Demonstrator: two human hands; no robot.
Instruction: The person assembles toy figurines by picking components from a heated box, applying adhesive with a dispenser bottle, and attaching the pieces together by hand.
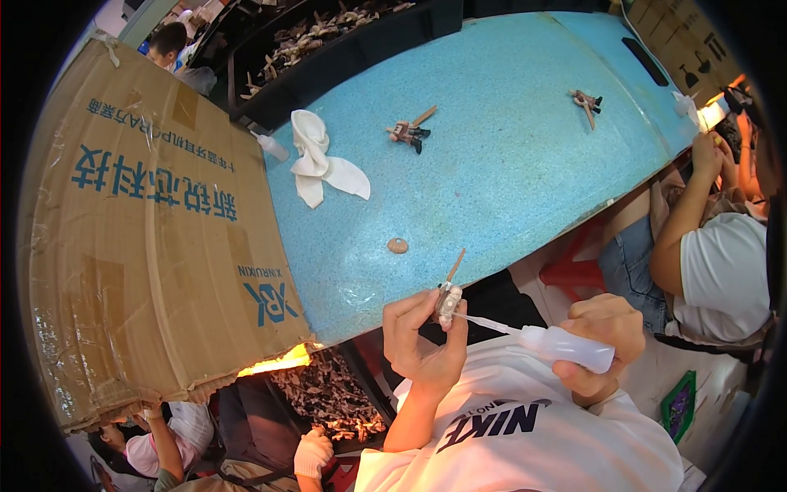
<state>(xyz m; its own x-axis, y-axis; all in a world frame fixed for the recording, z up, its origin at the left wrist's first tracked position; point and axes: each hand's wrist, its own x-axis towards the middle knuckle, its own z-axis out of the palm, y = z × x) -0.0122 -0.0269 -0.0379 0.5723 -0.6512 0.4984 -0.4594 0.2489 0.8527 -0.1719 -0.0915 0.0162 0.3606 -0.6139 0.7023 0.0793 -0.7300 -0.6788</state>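
My left hand (pixel 425 348) pinches a small figurine (pixel 448 307) upright between thumb and fingers, just off the table's near edge. A thin brown stick (pixel 457 266) juts up from behind the figurine. In my right hand (pixel 613 326) lies a translucent white squeeze bottle (pixel 578 350), tilted sideways. The tip of its long thin nozzle (pixel 489 324) reaches the figurine's side; whether it touches I cannot tell. Beyond my left hand, a small brown oval piece (pixel 398 245) rests on the blue tabletop (pixel 492 180).
Two figurines with sticks, one nearer (pixel 407 134) and one farther right (pixel 586 103), lie on the table beyond a white cloth (pixel 311 160) and a small bottle (pixel 272 148). A black bin (pixel 352 51) of parts stands behind. Cardboard (pixel 156 221) walls the left. A co-worker (pixel 721 254) sits right.
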